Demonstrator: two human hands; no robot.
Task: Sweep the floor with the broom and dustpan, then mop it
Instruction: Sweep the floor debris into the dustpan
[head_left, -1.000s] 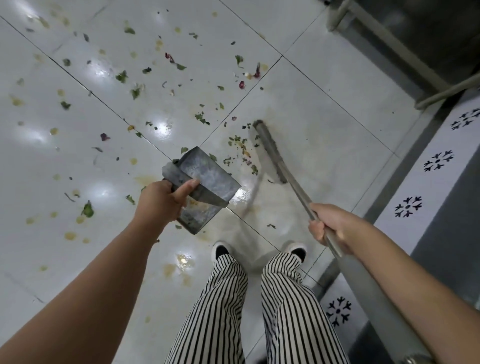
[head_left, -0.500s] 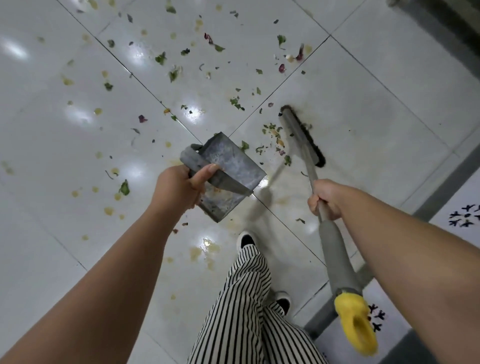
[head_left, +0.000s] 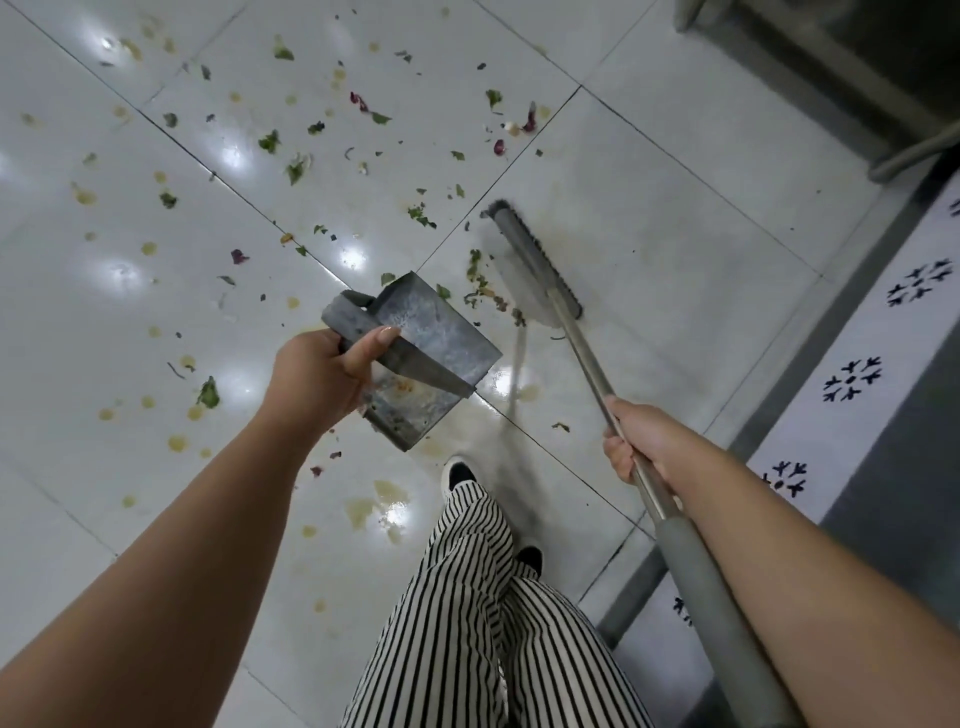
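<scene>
Head camera looks steeply down at floor (head_left: 649, 249).

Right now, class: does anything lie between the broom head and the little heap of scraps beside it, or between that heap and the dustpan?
Nothing visible does. The broom head rests on the floor with the heap of scraps right at its left edge. Only bare tile separates the heap from the dustpan, which the left hand holds tilted above the floor, not set down.

The long metal-handled broom (head_left: 535, 270) has swung back, its head now further from the grey metal dustpan (head_left: 415, 358).
</scene>
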